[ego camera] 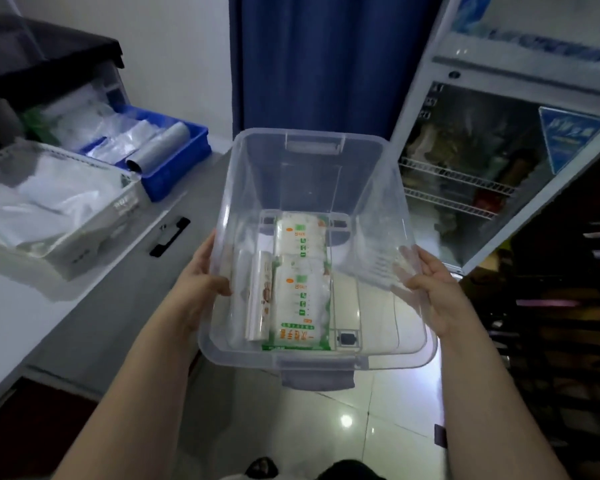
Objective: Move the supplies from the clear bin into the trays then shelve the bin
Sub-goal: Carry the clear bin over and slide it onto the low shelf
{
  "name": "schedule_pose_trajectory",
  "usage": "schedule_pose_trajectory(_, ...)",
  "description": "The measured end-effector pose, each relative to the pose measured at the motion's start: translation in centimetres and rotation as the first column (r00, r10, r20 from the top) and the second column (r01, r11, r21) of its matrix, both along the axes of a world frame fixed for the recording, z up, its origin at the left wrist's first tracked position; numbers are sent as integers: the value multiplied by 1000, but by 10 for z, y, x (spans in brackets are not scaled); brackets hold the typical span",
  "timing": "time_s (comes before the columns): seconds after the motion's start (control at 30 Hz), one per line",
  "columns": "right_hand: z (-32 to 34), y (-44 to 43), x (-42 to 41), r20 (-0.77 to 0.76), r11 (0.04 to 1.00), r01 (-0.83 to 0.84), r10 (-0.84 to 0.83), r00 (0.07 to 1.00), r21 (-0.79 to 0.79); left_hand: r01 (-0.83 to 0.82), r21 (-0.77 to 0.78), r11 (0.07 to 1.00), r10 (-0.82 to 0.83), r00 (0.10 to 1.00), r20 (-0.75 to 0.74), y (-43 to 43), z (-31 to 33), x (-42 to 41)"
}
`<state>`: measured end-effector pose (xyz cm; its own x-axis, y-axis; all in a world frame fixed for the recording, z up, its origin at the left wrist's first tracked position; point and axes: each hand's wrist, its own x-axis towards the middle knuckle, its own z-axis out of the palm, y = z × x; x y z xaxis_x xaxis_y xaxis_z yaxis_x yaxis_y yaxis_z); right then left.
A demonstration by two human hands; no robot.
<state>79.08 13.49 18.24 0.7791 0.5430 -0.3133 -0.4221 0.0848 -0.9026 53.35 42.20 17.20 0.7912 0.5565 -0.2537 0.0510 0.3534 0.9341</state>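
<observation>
I hold a clear plastic bin (pixel 378 188) in the air in front of me, above the floor. My left hand (pixel 201 275) grips its left wall and my right hand (pixel 430 289) grips its right wall. On the bin's bottom lie a green-and-white packet of supplies (pixel 302 282) and a slim roll (pixel 258 296) to its left. Two trays stand on the counter at the left: a white tray (pixel 94 233) holding clear plastic bags and a blue tray (pixel 177 168) holding bags and a grey roll (pixel 160 148).
The grey counter (pixel 21 306) runs along the left, with a black handle (pixel 169 236) on its front. A glass-door fridge (pixel 492 174) stands at the right, dark shelving (pixel 568 323) beside it. A blue curtain (pixel 326 64) hangs behind. Glossy tiled floor (pixel 361 427) lies below.
</observation>
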Motion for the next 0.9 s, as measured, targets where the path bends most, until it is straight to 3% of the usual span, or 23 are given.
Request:
schedule_pose_trajectory(0.17,-23,17,69,-8,960,-264,264,964,-89,-88,-89,992,91,996,26,28,-13,81)
schedule_pose_trajectory(0.4,-24,125,213,68,946,-289,301,951,-146,-156,-156,975,160,987,9,105,-33,205)
schedule_pose_trajectory(0.53,-9,200,303,103,924,-351,367,924,-150,-218,-104,970,221,975,19,151,-12,269)
schedule_pose_trajectory(0.9,12,422,460,159,878,-463,478,864,-120,-526,-56,849,523,850,-64,300,15,383)
